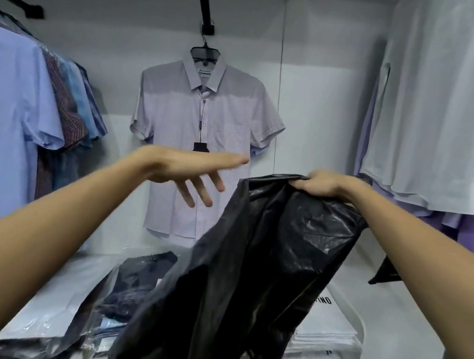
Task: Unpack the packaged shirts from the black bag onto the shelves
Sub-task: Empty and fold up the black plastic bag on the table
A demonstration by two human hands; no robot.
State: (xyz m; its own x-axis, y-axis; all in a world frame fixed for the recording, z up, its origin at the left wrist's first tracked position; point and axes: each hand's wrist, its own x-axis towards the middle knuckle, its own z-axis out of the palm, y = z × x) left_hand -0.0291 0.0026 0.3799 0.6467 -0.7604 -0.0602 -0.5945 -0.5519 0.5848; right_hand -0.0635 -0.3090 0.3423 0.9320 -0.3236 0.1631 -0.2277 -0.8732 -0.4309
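My right hand [323, 184] grips the top edge of the black bag [250, 267], which hangs limp and crumpled in front of me. My left hand [190, 172] is raised just left of the bag's top, fingers spread and straight, holding nothing. Below on the shelf [407, 320] lie packaged shirts: a dark one in clear plastic [139, 280], a white package [52, 306] at the left, and a stack of white packaged shirts [325, 335] at the right, partly hidden by the bag.
A pale short-sleeved shirt [205, 130] hangs on the back wall. Blue and patterned shirts [20, 106] hang on a rail at the left; white and purple shirts [439, 112] hang at the right.
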